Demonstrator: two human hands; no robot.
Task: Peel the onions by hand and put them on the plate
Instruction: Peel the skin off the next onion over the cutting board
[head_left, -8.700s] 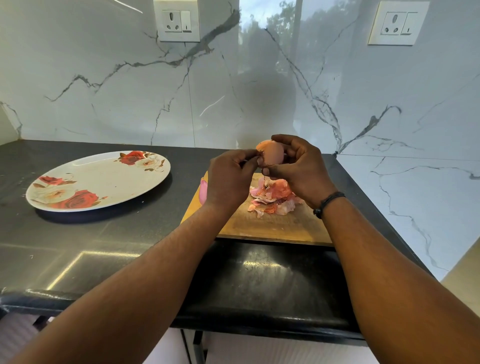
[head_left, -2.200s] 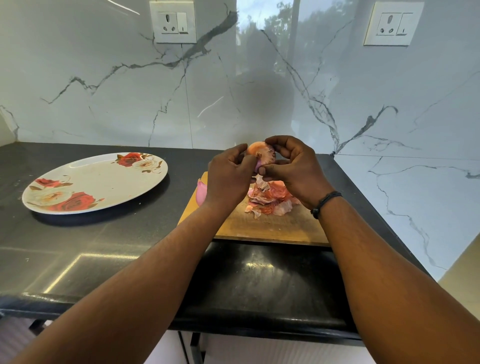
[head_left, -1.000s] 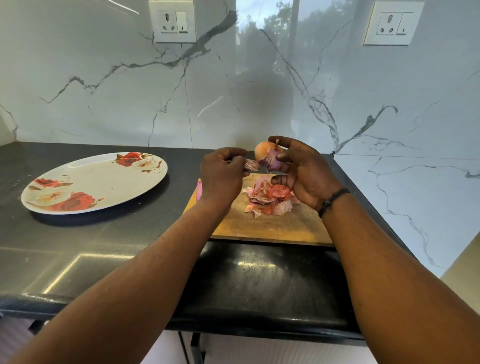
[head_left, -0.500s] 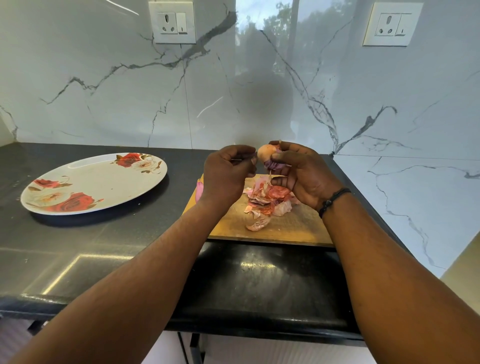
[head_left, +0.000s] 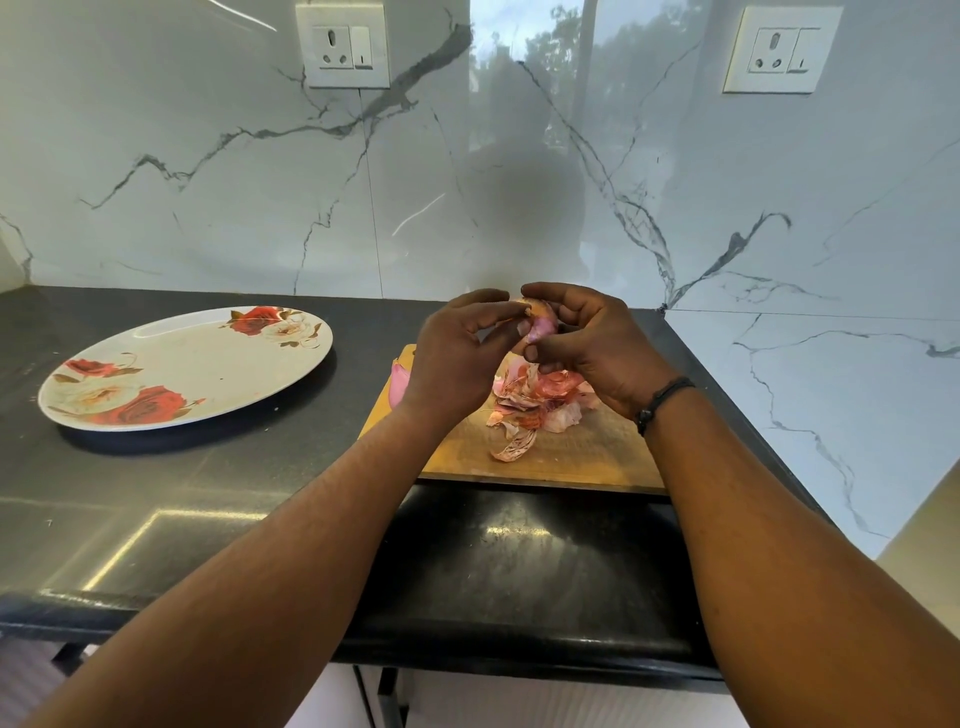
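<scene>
An onion (head_left: 541, 325), gripped by the right hand (head_left: 597, 348) above the cutting board (head_left: 571, 452), is best steadied while the left hand (head_left: 457, 358) fingers, pinched on its loose skin, strip downward.

I'm looking at a glossy white marble-veined wall (head_left: 208, 171) carrying two switched sockets, left (head_left: 343, 44) and right (head_left: 782, 49) (trees and sky mirror between them), above a polished black stone countertop (head_left: 171, 499) catching soft window light
</scene>
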